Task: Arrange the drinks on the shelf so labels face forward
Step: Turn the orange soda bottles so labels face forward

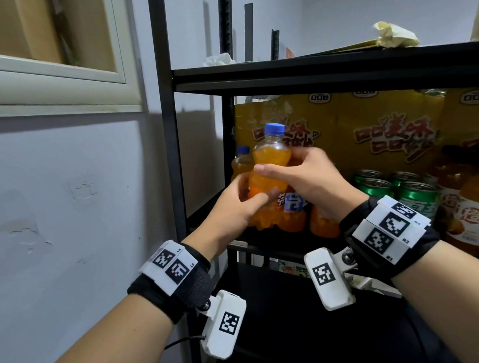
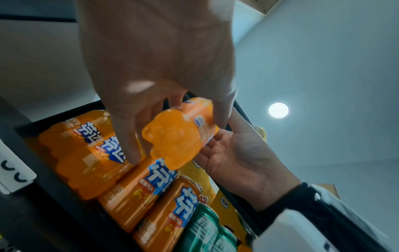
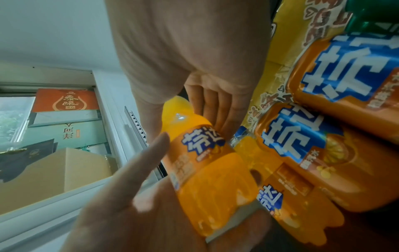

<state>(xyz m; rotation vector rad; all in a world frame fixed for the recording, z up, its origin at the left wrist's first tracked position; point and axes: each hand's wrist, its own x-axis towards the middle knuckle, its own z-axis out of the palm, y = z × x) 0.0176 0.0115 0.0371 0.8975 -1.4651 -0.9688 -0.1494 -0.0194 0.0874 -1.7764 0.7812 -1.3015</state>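
An orange soda bottle [image 1: 271, 164] with a blue cap is lifted in front of the black shelf [image 1: 338, 68], held by both hands. My left hand [image 1: 251, 202] grips its lower part, thumb across the front. My right hand [image 1: 292, 168] wraps round its upper body below the neck. From the left wrist, the bottle's lumpy base [image 2: 172, 138] hangs in the air under my left hand [image 2: 164, 119]. The right wrist view shows its blue-and-white label [image 3: 200, 145] below my right hand [image 3: 183, 117]. Several more orange bottles [image 2: 134, 187] stand on the shelf beneath.
Green cans [image 1: 406, 187] and large juice bottles [image 1: 472, 207] stand to the right on the same shelf. Yellow snack bags [image 1: 372, 129] fill the back. A black upright post [image 1: 172, 158] and the wall [image 1: 61, 211] close in the left side.
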